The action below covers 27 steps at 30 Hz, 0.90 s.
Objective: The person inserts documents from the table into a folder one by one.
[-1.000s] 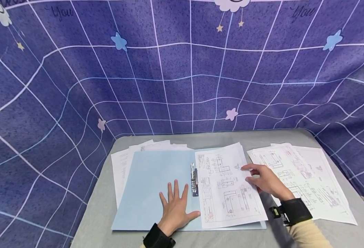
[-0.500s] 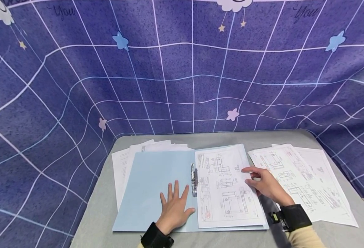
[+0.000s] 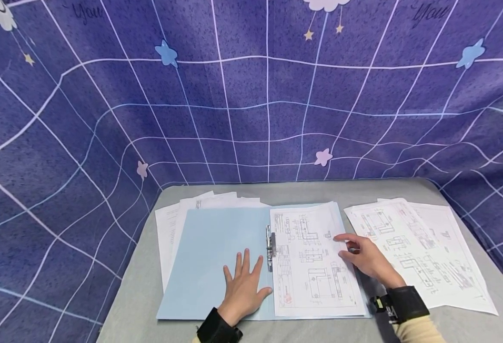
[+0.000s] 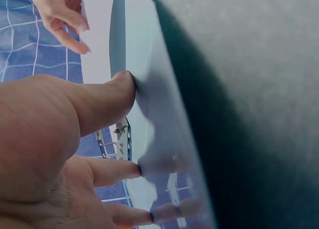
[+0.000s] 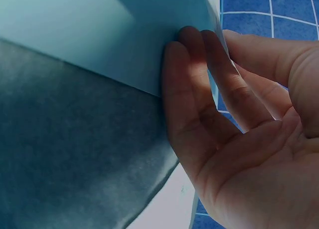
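Observation:
A light-blue folder (image 3: pixel 217 262) lies spread on the table, with a metal clip (image 3: pixel 270 248) along its spine. Printed sheets with technical drawings (image 3: pixel 294 286) rest over its right half, their left edge right beside the clip. My left hand (image 3: pixel 244 291) is spread flat on the left cover, fingers straight, thumb near the sheets' left edge. At the sheets' right edge my right hand (image 3: pixel 365 257) pinches the paper (image 5: pixel 217 14), thumb on top and fingers beneath, as the right wrist view shows.
More drawing sheets (image 3: pixel 440 257) lie in a loose, overlapping pile on the right of the grey table (image 3: pixel 303 190). Further papers (image 3: pixel 165 228) stick out from under the folder at the left and back. A purple patterned cloth (image 3: pixel 243 124) hangs behind.
The sheets have turned straighter and settled flatter on the folder. My right hand has shifted slightly toward me with their edge; my left thumb has drawn in from the paper.

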Each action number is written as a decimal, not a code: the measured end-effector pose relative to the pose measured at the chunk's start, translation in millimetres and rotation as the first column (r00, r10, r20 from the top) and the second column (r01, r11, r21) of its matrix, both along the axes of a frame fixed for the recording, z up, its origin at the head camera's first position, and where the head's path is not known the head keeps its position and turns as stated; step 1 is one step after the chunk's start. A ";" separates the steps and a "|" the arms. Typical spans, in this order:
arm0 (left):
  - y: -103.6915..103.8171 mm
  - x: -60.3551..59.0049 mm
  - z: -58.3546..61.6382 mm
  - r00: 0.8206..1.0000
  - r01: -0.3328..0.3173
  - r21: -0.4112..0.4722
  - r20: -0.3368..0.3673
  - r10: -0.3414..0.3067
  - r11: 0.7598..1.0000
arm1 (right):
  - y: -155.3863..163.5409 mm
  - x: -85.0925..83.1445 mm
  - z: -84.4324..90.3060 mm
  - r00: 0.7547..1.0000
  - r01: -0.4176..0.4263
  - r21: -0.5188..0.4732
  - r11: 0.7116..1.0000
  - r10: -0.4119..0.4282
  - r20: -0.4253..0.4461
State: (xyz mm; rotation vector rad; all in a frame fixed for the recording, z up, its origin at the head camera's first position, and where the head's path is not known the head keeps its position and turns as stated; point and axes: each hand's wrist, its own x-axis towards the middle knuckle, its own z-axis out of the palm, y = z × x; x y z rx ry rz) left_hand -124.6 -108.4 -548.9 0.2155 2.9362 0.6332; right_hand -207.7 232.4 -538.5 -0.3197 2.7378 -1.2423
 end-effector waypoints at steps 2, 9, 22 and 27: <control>0.1 0.6 -0.1 1.000 0.000 0.003 -0.005 0.000 1.000 | -0.6 -0.1 -2.1 1.000 0.005 0.012 1.000 -0.005 -0.010; -0.1 2.3 0.1 1.000 0.004 0.006 -0.014 -0.004 1.000 | -2.4 -0.2 -5.8 0.999 0.028 0.050 0.998 -0.027 -0.018; -1.6 2.5 -1.6 0.999 0.013 -0.001 -0.031 -0.013 1.000 | -5.5 2.3 -6.3 0.998 0.028 0.117 0.993 -0.021 -0.055; -2.1 3.2 -2.1 0.999 0.011 0.007 -0.030 -0.011 1.000 | -10.4 8.1 -1.8 0.989 0.025 0.195 0.980 0.004 -0.150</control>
